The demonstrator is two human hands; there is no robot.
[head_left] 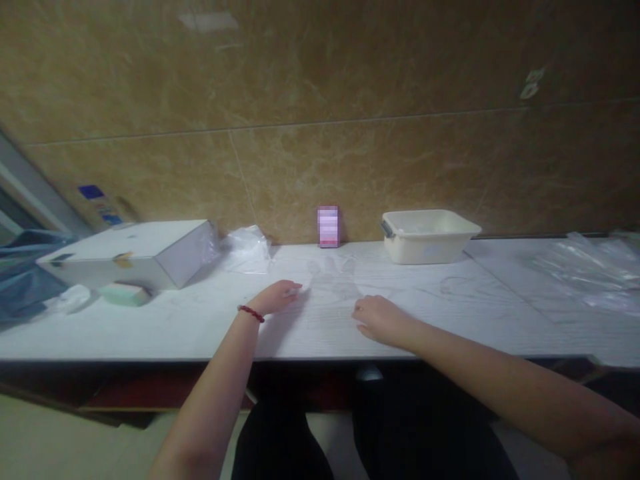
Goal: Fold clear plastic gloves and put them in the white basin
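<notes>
Wood-grained tabletop (310, 340), clear film (334, 280) near fingers (289, 285).

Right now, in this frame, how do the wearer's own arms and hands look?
The left hand is ungloved, with a dark red, beaded-looking bracelet around its wrist. The right hand is ungloved too, its wrist unadorned. No sleeves show.

Clear film (334, 279) — thin, shiny plastic; tub (425, 249) — smooth plastic, softly glossy; counter (315, 337), smooth, wood-grained; wall tiles (360, 163), polished, stone-veined; wrapping (595, 273), crinkled plastic.
</notes>
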